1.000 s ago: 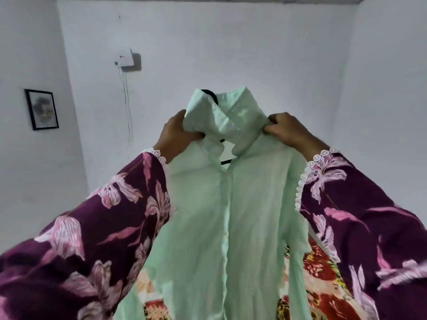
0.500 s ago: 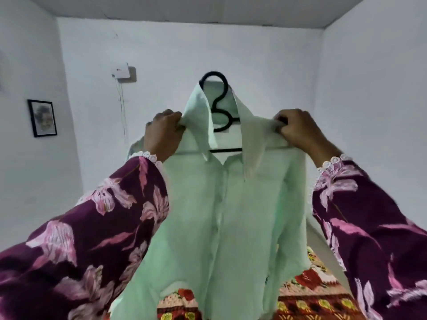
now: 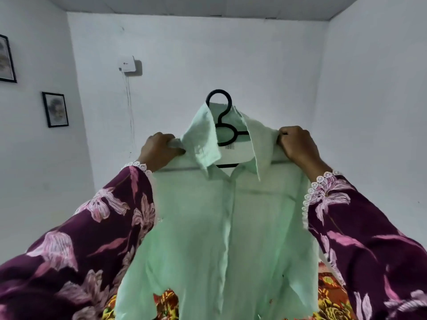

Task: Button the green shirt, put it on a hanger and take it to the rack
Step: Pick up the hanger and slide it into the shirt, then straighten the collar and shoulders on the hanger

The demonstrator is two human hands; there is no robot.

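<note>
Shirt [image 3: 221, 227], mint green, buttoned, hangs on black hanger [image 3: 223, 125], held up mid-air. Left hand [image 3: 159, 151] grips left shoulder, right hand [image 3: 298, 146] pinches right shoulder. Collar flipped up.

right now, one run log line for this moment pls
stage: shirt on hanger | green shirt buttoned, held up | black hanger inside collar | left hand, right hand grip shoulders | rack: not in view

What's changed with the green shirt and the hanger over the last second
The hands slid apart: a second ago both pinched the collar, now the left hand and right hand grip the green shirt at its shoulders. The collar opened and the black hanger hook, nearly hidden before, stands clear above it. Unchanged: the shirt is held up facing the person, its front closed.
</note>
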